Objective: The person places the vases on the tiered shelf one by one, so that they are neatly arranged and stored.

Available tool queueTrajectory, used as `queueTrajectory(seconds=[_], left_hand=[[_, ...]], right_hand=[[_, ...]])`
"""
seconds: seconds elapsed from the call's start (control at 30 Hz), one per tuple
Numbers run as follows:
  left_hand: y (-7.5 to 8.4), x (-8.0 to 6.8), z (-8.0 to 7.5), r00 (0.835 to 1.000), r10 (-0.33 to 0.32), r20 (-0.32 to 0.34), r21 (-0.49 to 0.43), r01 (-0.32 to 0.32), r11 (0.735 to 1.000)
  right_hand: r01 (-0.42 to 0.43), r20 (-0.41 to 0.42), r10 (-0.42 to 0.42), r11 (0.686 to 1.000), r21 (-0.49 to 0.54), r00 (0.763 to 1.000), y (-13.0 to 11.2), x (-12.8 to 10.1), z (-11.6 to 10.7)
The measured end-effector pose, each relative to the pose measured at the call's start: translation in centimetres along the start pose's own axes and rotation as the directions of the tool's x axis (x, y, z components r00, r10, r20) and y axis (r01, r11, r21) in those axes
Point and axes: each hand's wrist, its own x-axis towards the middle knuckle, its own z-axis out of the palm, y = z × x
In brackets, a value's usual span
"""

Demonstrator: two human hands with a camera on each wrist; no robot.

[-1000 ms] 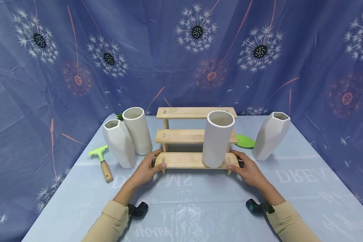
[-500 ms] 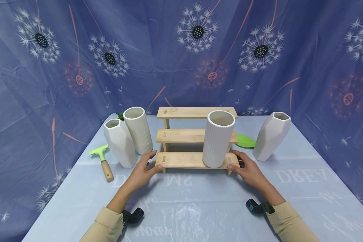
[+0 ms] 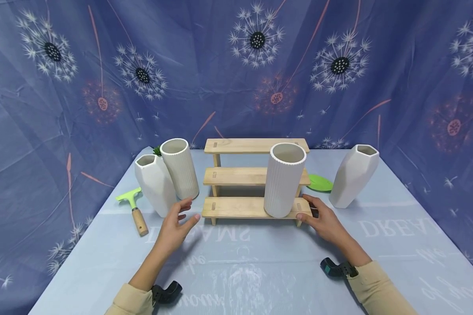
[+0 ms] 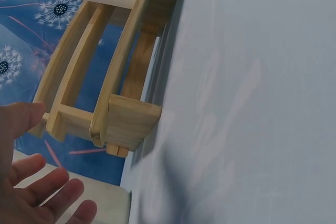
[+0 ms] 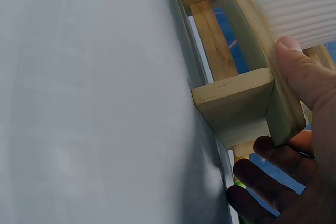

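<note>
A three-tier wooden step shelf stands at the middle of the table. On the right part of its lowest tier is a white ribbed vase. My right hand grips the right end of that tier, thumb on top and fingers curled at the underside, as the right wrist view shows. To the left of the shelf, my left hand is off it, holding nothing, fingers spread and slightly bent. Close behind that hand are a white faceted vase and another ribbed vase.
At the far left lies a green-headed squeegee with a wooden handle. A second faceted vase and a flat green leaf-shaped piece are right of the shelf. Green plant tips show behind the left vases. A dandelion-print curtain hangs behind.
My left hand has let go of the shelf's left end and drawn back to the left and toward me. The right hand keeps its grip, and the shelf and vases stay in place.
</note>
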Motion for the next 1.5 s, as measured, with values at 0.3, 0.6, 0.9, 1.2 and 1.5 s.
queueTrajectory(seconds=[0.3,0.6,0.9,1.2,1.5], left_hand=[[-0.2,-0.8,-1.3,0.992,-0.031,-0.125,-0.05,0.025,0.998],[-0.7,-1.5,-2.0,0.961,-0.065,-0.269,-0.114,0.035,0.993],[-1.1,-1.8,-2.6,0.911,-0.064,-0.407,-0.124,0.014,0.992],[-1.8,-1.4,-3.2,0.873,-0.11,-0.475,-0.111,0.065,0.992],[-2.0,-0.4,-3.8,0.867,-0.166,-0.47,-0.172,0.095,0.98]], right_hand=[[-0.004,-0.002,0.004,1.0,0.0,1.0,-0.1,0.0,0.0],[-0.008,-0.001,0.008,1.0,-0.006,1.0,-0.1,0.0,-0.1],[-0.006,-0.002,0.006,1.0,0.0,1.0,-0.1,0.1,-0.1],[-0.021,0.0,0.021,1.0,0.001,1.0,-0.2,0.0,-0.1],[-0.011,-0.001,0.011,1.0,-0.001,1.0,-0.4,-0.2,-0.2]])
